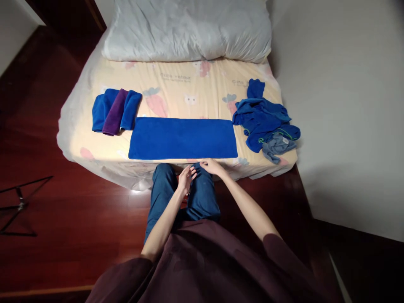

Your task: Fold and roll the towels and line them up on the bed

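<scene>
Blue towel (183, 138) lies along the bed (189, 84) near edge, long axis left-right; right hand (212, 166) nearer than left hand (186, 179); fingers slack, empty.

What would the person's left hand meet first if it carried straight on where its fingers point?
Most likely the near edge of the flat blue towel on the bed; the left hand points toward it, though depth is unclear.

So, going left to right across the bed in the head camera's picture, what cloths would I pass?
folded towels → flat blue towel → crumpled blue pile
</scene>
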Available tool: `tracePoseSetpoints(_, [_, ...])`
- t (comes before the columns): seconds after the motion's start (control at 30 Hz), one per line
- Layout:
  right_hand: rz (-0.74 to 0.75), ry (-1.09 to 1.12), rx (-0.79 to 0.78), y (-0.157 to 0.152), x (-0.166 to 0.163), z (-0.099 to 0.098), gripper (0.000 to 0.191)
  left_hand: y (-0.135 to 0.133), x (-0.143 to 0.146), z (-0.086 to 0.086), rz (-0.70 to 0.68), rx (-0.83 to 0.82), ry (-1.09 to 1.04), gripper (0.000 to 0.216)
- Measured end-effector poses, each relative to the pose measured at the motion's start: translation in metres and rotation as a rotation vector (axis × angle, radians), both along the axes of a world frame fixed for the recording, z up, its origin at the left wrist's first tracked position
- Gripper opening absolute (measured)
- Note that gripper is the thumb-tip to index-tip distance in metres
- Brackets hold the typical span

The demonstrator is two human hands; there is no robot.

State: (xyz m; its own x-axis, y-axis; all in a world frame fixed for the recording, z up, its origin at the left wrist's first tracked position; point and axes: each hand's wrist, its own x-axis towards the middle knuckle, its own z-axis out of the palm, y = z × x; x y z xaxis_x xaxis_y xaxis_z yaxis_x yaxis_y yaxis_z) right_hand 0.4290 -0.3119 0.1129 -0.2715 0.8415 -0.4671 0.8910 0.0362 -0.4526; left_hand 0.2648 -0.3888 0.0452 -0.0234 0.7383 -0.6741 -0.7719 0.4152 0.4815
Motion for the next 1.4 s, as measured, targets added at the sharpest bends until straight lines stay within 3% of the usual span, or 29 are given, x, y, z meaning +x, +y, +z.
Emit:
tracePoseSetpoints(0.13, [-0.037,0.038,0.173,0.090,-0.009,0.016,0.027,0.030,0.012,-0.008,0.132,-0.081,-0.125,0.019])
tracePoseSetpoints(0.27, [-0.063,-0.004,0.258,0.167,-0.032,0.019,0.032,0.039,0.014,-0.022,0.215,-0.120,-0.148,0.022])
tracePoseSetpoints(0.4, [-0.068,-0.020,0.250,0.231,-0.055,0.006,0.035,0.040,0.016,-0.034,0.233,-0.131,-0.143,0.025])
tracePoseSetpoints(0.53, [-0.019,-0.037,0.197,0.273,-0.075,-0.019,0.037,0.050,0.019,-0.038,0.233,-0.118,-0.161,0.019])
tracePoseSetpoints(0.77, [0.030,-0.091,0.134,0.315,-0.098,-0.060,0.033,0.079,0.025,-0.031,0.320,-0.247,-0.212,0.022])
tracePoseSetpoints(0.93, [-0.047,0.071,0.054,0.336,-0.095,-0.072,0.016,0.081,0.025,-0.033,0.327,-0.299,-0.218,0.026])
tracePoseSetpoints(1.07, [-0.094,0.173,-0.045,0.345,-0.089,-0.071,0.022,0.079,0.025,-0.038,0.271,-0.273,-0.115,0.024])
tracePoseSetpoints(1.23, [-0.092,0.162,0.049,0.347,-0.085,-0.056,0.038,0.077,0.025,-0.039,0.247,-0.243,-0.055,0.020])
tracePoseSetpoints(1.4, [-0.077,0.173,0.118,0.348,-0.080,-0.044,0.025,0.077,0.025,-0.033,0.275,-0.268,-0.075,0.021])
